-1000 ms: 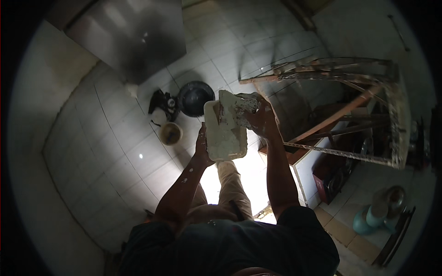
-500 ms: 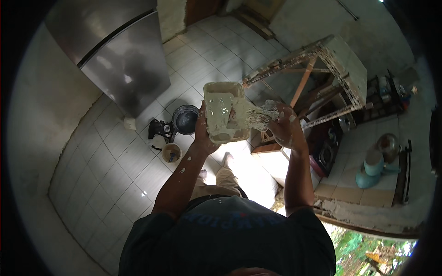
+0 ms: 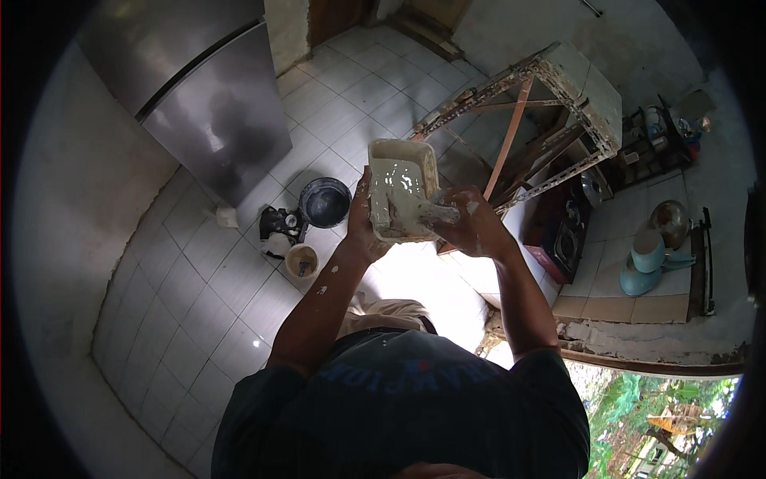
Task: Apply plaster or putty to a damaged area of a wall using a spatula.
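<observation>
A rectangular cream tub (image 3: 429, 164) is held up in front of my chest, partly filled with wet, pale grey-white putty (image 3: 396, 182). My left hand (image 3: 363, 227) is closed around the tub's left side and lower edge. My right hand (image 3: 472, 223), smeared with putty, grips a putty-coated scraper (image 3: 438, 212) at the tub's right side. The scraper's front end dips into the putty, so its tip is hidden. Dried white spots mark my left forearm.
A black bucket (image 3: 325, 203), a small cream pail (image 3: 302, 262) and a dark bundle (image 3: 281, 227) sit on the tiled floor. A steel refrigerator (image 3: 219, 120) stands left. Rightward are a worn frame (image 3: 511, 132), a stove (image 3: 565, 243) and turquoise pots (image 3: 641, 279) on a counter.
My right hand has moved left and the scraper has gone from outside the tub's right edge into the putty. The tub has shifted slightly right.
</observation>
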### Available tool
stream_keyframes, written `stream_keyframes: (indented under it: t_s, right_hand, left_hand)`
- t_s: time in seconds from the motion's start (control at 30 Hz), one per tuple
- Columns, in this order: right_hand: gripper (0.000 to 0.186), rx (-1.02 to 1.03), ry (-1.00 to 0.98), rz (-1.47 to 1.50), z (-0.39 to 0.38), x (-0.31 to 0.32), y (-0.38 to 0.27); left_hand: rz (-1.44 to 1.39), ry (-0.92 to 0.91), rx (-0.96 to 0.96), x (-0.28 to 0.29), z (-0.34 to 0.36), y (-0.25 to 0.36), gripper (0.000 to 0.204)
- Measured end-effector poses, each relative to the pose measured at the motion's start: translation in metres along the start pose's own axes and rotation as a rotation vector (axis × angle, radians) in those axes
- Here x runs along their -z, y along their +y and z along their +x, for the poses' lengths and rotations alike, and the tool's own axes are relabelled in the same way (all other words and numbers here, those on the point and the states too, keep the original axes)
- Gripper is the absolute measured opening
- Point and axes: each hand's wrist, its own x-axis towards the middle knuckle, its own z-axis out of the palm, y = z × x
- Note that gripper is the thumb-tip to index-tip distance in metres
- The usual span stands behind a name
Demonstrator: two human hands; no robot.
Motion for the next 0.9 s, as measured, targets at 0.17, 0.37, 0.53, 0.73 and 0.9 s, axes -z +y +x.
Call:
stream_keyframes:
  t_s: [0.17, 0.37, 0.53, 0.73, 0.9]
  right_hand:
    - [0.021, 0.021, -0.167, -0.135, 0.012, 0.000, 0.000]
    - [0.017, -0.364, -0.382, -0.012, 0.010, 0.008, -0.004]
    - [0.016, -0.543, -0.444, 0.106, 0.021, 0.051, -0.026]
    - [0.040, -0.351, -0.146, -0.184, 0.033, 0.039, -0.040]
    - [0.036, -0.721, -0.189, 0.202, 0.022, 0.054, -0.040]
  left_hand:
    - [-0.065, 0.081, 0.016, -0.006, -0.017, -0.001, 0.064]
    - [-0.067, 0.056, -0.002, -0.016, -0.028, -0.010, 0.064]
    - [0.000, -0.067, -0.021, -0.015, -0.033, -0.007, 0.069]
    - [-0.073, -0.071, 0.023, -0.039, -0.033, -0.020, 0.059]
    - [-0.181, -0.194, 0.046, -0.021, -0.025, -0.026, 0.066]
